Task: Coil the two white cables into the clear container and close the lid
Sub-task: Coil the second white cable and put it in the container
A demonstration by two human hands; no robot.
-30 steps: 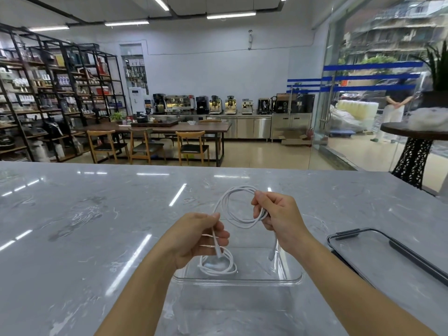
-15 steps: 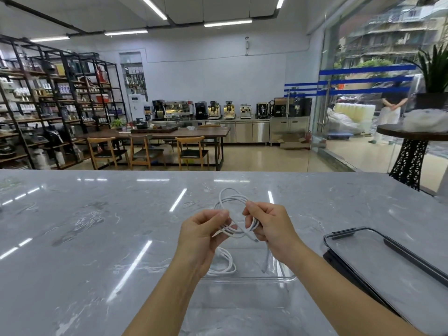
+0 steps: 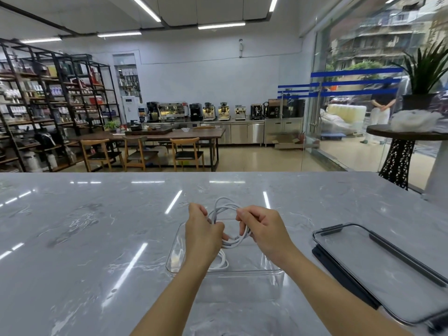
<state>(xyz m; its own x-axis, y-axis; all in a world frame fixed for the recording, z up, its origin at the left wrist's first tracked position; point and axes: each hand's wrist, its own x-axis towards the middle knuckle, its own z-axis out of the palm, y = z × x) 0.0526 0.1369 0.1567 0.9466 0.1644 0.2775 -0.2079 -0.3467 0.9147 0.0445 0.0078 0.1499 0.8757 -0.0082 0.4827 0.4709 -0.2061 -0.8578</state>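
left hand (image 3: 202,235) and right hand (image 3: 263,230) both pinch the looped white cable (image 3: 226,207), low in the middle, above the clear container (image 3: 244,277) | other cable (image 3: 221,264) lies coiled inside | lid (image 3: 378,265) lies off, lower right | cable looks light, bendy, springy: hold the loops together where they cross

Two hands are at work, the left hand (image 3: 202,235) and the right hand (image 3: 263,230), and between them they grip one coiled white cable (image 3: 225,209). A second white cable (image 3: 221,263) lies in the one clear container (image 3: 174,258), which makes two cables in all. One lid (image 3: 378,267) lies on the single marble counter (image 3: 97,226), and three wooden chairs (image 3: 186,154) stand at one long table (image 3: 169,135) behind it.
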